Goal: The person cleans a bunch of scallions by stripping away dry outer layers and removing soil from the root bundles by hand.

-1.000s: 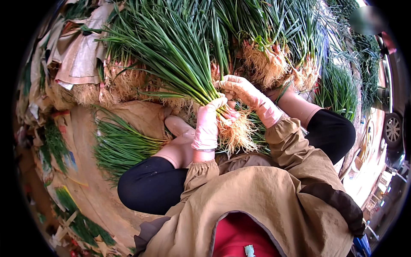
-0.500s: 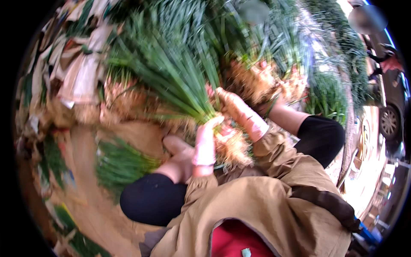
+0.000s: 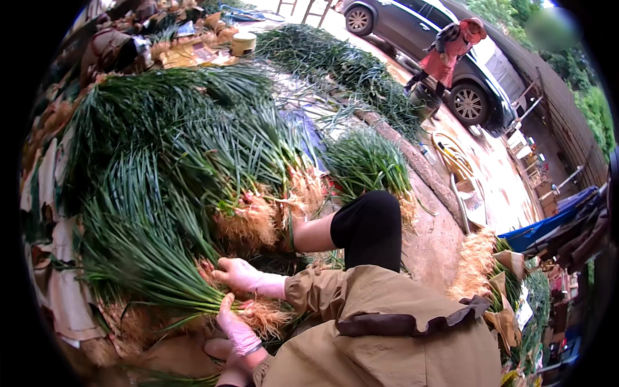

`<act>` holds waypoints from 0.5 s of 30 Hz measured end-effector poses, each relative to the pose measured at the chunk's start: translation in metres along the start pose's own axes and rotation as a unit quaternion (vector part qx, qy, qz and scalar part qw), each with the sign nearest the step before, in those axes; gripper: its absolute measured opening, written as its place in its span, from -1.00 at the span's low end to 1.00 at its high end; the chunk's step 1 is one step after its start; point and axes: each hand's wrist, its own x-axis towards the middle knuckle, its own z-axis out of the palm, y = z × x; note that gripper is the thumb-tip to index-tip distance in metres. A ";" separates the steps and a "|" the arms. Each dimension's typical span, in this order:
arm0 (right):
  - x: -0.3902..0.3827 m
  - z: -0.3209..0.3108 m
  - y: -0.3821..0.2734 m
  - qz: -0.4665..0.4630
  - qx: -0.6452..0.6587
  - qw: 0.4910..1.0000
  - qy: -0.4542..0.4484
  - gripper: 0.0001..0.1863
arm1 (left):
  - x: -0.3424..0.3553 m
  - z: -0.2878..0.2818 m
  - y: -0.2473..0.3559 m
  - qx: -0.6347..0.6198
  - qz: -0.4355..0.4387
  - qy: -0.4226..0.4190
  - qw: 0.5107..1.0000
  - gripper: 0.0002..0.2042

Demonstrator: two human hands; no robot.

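A large bunch of green onions (image 3: 161, 261), with long green leaves, reddish bulbs and pale tangled roots, lies across in front of me with its leaves toward the left. My left hand (image 3: 236, 329), in a pink glove, grips the bunch from the near side just above its roots. On the far side my right hand (image 3: 242, 276), gloved the same, closes its fingers on stems by the reddish bulbs. Both hands sit close together, and some of their fingertips are hidden among the stalks.
More green onions (image 3: 251, 216) are heaped beyond my hands, with another bundle (image 3: 367, 161) near my right knee. A rooty stack (image 3: 474, 264) stands at the right. Farther off are a person in a red apron (image 3: 445, 55), a parked car (image 3: 412, 29) and a yellow hose (image 3: 454, 155).
My view has swung round to the right, so the car and person show more fully. Both hands still hold the bunch, which now appears lower and farther left.
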 end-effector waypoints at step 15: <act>0.027 0.016 -0.015 0.237 0.139 0.952 -0.134 -0.71 | 0.022 -0.017 0.012 -0.026 -0.073 -0.091 0.993 -0.78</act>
